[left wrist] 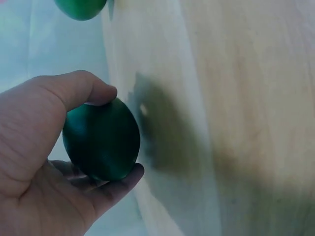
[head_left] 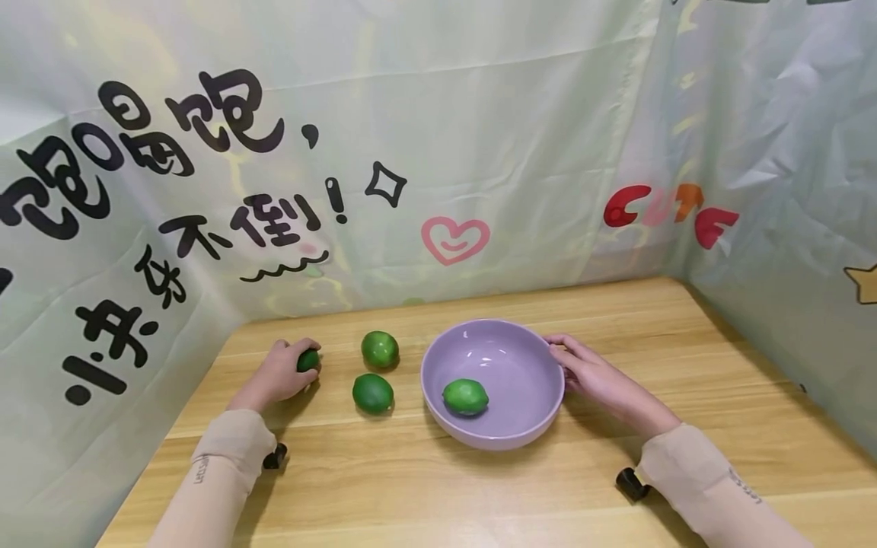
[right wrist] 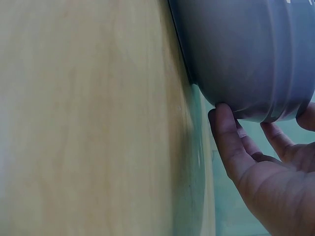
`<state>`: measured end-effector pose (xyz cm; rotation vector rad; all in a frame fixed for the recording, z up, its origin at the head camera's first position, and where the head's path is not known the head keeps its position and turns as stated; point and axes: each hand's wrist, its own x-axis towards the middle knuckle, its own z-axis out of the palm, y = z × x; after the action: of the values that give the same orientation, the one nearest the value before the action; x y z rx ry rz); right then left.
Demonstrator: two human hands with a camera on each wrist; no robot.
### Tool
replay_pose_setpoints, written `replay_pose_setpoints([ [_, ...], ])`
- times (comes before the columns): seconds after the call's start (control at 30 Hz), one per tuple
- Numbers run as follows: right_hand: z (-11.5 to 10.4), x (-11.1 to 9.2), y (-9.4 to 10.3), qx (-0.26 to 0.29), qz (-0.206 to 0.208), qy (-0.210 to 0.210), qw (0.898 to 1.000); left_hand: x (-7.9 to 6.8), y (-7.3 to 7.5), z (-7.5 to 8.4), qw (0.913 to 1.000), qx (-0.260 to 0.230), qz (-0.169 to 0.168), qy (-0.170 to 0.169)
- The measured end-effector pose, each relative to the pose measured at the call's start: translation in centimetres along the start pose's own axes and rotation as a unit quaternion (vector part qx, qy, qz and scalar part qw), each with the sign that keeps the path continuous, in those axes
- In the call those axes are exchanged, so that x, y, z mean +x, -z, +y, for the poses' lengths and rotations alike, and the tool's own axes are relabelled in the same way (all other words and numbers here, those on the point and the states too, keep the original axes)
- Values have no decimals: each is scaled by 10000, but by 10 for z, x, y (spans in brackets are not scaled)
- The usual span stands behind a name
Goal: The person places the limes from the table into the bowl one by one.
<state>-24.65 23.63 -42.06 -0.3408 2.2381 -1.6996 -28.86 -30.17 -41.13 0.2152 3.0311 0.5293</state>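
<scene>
In the head view, my left hand (head_left: 281, 371) is gripping a dark green lime (head_left: 308, 361) at the left of the frame. Right of it, an upper lime (head_left: 380, 349) and a lower lime (head_left: 373, 393) are lying on the wooden table (head_left: 342, 487). My right hand (head_left: 589, 374) is holding the right side of a purple bowl (head_left: 521, 365), right of centre, where a bright green lime (head_left: 466, 396) is resting.

In the left wrist view, my thumb and fingers are clamping the dark green lime, left of centre.

In the right wrist view, my fingers are curving against the bowl's outer wall, upper right.
</scene>
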Motion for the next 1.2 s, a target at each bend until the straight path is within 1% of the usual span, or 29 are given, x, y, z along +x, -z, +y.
replay_pose_setpoints([
  [0.2, -2, -1, 0, -23, -37, 6, 10000, -5, 8, 8, 9996, 102, 138, -225],
  [0.33, -2, -1, 0, -46, -37, -6, 10000, -5, 12, 13, 9988, 165, 243, -400],
  [0.47, -1, 0, 0, -38, -51, -12, 10000, -4, 15, 19, 9984, 76, 236, -511],
  [0.63, -2, 0, 0, -34, -58, 27, 10000, -4, 22, 29, 9979, 1, 198, -611],
  [0.87, -2, 0, 1, -36, -79, 92, 9999, -2, 26, 38, 9956, 78, 335, -866],
  [1.1, -2, 0, 1, 0, -79, 111, 9999, -2, 31, 56, 9915, 138, 515, -1189],
  [1.2, -2, 0, 1, 15, -82, 113, 9999, -2, 33, 64, 9904, 136, 572, -1248],
])
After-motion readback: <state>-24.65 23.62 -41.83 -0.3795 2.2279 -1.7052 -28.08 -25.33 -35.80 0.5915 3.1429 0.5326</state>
